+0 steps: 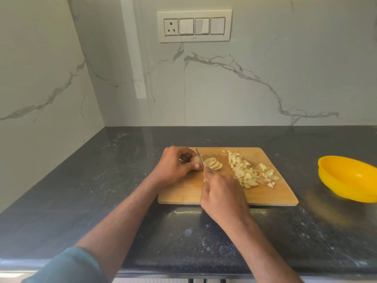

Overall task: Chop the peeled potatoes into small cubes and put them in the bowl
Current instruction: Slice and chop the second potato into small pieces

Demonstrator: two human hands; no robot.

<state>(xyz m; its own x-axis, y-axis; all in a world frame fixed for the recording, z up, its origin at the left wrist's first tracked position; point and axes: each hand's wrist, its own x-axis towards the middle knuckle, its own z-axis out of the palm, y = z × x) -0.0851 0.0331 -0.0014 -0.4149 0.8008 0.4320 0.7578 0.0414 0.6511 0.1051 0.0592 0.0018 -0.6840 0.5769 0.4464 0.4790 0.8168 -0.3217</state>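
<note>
Peeled potato (195, 159), partly sliced, lies at the left end of the wooden cutting board (271, 193); I see the left hand (175, 167) curled over it, fingertips and thumb gripping its uncut end. The knife (200, 158) blade stands on edge against the cut face, tip pointing away from me, its yellow handle hidden in the clenched right hand (221, 194), which grasps it near the board's front edge. Just right of the blade, round slices (213, 164) lean overlapped on one another. Further right, a heap of potato cubes (243, 170) runs across the board's middle, with a smaller scatter beside it. The yellow bowl (346, 178) rests on the dark stone counter (81, 190), apart from the board's right edge. Behind, a switch panel (194, 25) sits on the marble wall
</note>
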